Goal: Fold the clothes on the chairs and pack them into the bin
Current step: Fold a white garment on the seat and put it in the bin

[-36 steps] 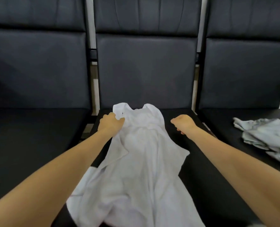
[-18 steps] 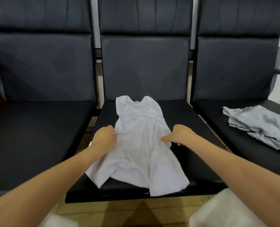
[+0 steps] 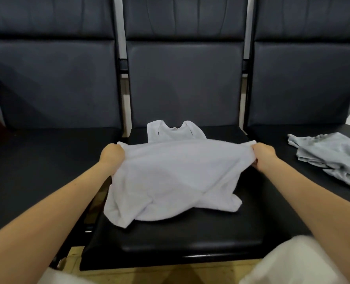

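White tank top (image 3: 176, 177) lies on middle chair seat (image 3: 190, 238), left hand (image 3: 111, 155) and right hand (image 3: 264, 155) each pinching a hem corner, stretched taut (likely to fold toward the neckline); bin unseen.

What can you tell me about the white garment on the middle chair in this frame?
The white sleeveless top looks like soft, slightly fuzzy fabric. Its neckline and shoulder straps lie flat at the back of the middle chair seat, pointing towards the backrest. The lower part is lifted and doubled towards the neckline, pulled taut between the left hand and the right hand, each with a grip on one end of the raised edge. The rest sags in wrinkles on the seat.
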Tool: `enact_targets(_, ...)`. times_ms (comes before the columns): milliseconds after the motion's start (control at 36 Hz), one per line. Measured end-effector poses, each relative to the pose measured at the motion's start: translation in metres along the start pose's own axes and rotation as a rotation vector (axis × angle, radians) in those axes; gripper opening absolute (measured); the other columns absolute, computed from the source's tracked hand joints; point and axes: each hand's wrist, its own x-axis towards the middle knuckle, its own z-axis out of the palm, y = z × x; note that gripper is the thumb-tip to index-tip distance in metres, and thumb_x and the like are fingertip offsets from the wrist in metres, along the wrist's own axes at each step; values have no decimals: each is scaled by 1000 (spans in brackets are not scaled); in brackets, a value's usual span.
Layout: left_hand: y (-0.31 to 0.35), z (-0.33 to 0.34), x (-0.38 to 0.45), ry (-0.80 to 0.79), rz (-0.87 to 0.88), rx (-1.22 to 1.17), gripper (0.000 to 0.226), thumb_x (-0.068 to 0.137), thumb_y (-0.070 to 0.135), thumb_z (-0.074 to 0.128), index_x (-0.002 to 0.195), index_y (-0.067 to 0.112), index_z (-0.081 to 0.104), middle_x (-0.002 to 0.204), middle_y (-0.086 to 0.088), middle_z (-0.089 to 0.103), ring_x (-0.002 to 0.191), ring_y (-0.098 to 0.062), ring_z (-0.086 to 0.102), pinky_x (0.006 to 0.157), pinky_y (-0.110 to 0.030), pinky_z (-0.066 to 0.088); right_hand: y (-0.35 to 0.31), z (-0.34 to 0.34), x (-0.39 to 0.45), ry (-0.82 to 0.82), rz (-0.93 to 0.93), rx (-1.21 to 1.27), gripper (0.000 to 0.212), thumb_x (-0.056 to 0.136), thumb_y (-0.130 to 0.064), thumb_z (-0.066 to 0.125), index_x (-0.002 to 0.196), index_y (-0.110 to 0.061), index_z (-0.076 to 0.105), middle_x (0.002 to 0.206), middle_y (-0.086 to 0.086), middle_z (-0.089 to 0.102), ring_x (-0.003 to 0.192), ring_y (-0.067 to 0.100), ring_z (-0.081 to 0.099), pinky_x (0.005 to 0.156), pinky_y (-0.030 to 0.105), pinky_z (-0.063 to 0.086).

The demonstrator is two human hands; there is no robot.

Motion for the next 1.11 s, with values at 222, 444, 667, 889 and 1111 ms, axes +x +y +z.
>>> enact_targets(222,9,20,4,28,8,-368,34,104,15,34,114,-7,58,113,-21,61,99,-32,57,88,-37,43,21,3,14,4,-211,-348,23,89,0,47,108,-4,61,78,10,60,67,23,60,75,40,57)
enact_targets(444,8,20,-9,-48,16,-408,41,100,39,38,76,9,53,71,-5,47,63,-19,43,58,-30,34,18,8,-22,-45,-442,-825,59,89,-34,62,139,-11,43,136,17,45,127,33,42,93,38,40)
enact_targets(667,-10,6,-50,-95,-48,-497,27,96,35,54,83,11,50,83,0,51,90,-22,49,79,-34,38,28,6,-66,-319,-660,-783,12,89,-33,65,84,-22,65,100,2,61,96,19,57,71,26,44)
enact_targets(889,-15,-11,-92,-355,-83,-265,40,88,45,63,73,7,62,60,-1,58,48,-12,43,48,-22,37,49,-1,-105,-698,-602,-989,21,85,-39,67,83,-18,67,76,-2,65,67,11,60,61,23,50)
enact_targets(1111,-1,-3,-119,-310,76,-97,30,98,21,45,71,10,48,84,-11,55,77,-21,52,70,-28,43,38,-11,-110,-619,-671,-941,36,93,-28,59,64,-11,47,60,1,52,54,12,48,53,22,38)
